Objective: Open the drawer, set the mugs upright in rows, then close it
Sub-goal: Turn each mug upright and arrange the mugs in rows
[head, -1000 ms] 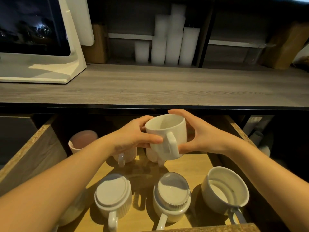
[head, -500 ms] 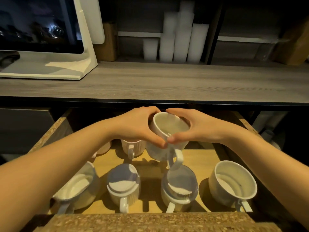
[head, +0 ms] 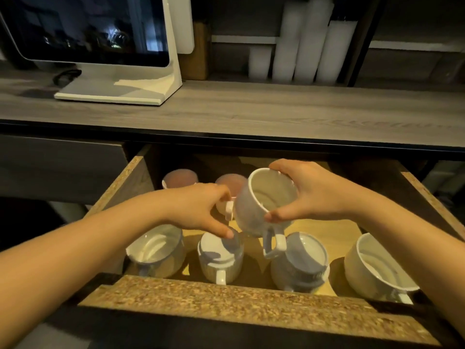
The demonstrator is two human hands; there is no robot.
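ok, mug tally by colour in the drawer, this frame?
White mugs: 5, one held in the right hand, four in the front row
Pinkish mugs: 2, at the back
Total: 7 visible

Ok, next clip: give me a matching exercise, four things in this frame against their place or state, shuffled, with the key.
Things:
1. held white mug
2. right hand
3. left hand
4. monitor

Places or states:
A. stands on the grey countertop, upper left
B. fingers at the handle of a mug in the back row
C. lifted above the drawer, tilted, handle pointing down
D. grips the lifted mug by its rim and side

Pairs: 1-C, 2-D, 3-B, 4-A
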